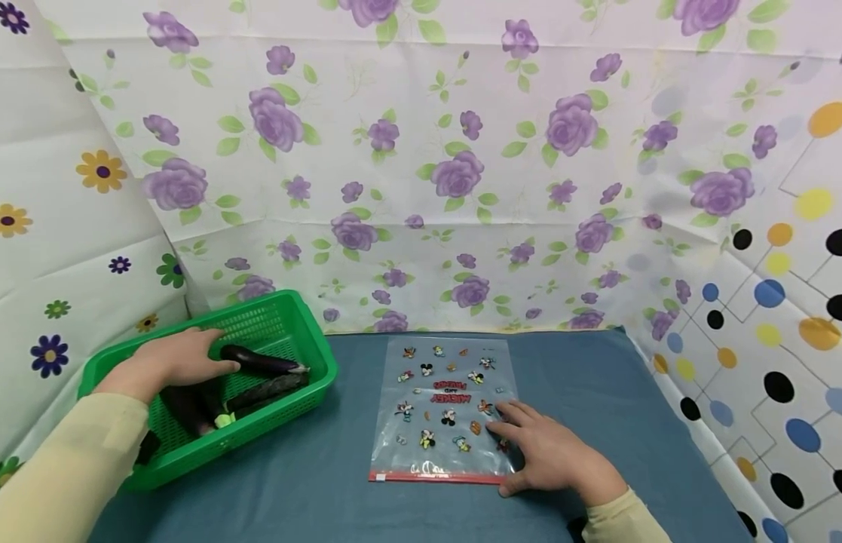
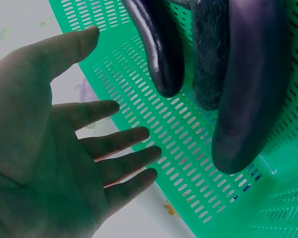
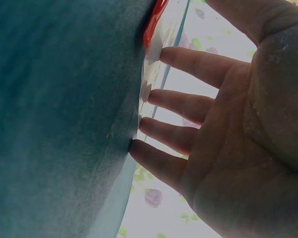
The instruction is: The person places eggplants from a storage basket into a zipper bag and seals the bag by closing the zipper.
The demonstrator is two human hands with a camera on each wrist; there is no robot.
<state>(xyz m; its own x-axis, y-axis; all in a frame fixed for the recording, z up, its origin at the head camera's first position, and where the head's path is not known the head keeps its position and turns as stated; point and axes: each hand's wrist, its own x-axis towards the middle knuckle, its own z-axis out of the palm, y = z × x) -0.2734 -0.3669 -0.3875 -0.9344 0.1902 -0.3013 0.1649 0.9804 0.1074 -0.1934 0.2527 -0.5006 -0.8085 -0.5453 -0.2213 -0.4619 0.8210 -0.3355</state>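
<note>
My left hand [image 1: 179,358] is over the green basket [image 1: 319,354], fingers spread and holding nothing. Beneath and beside it lie a dark purple eggplant [image 1: 261,360], a rough dark cucumber [image 1: 270,391] and another eggplant [image 1: 186,411], partly hidden by the hand and wrist. In the left wrist view the fingertips reach over the basket's side, apart from the nearest eggplant [image 2: 164,64]. My right hand [image 1: 549,449] rests with straight fingers at the right edge of a clear, cartoon-printed zip bag [image 1: 417,385]. The bag lies flat, its red zip strip [image 1: 427,477] towards me.
A blue cloth [image 1: 312,483] covers the table. Behind it hangs a white curtain with purple flowers [image 1: 454,173]. A flower-printed sheet [image 1: 47,302] stands at the left, close to the basket, and a dotted sheet [image 1: 787,302] at the right.
</note>
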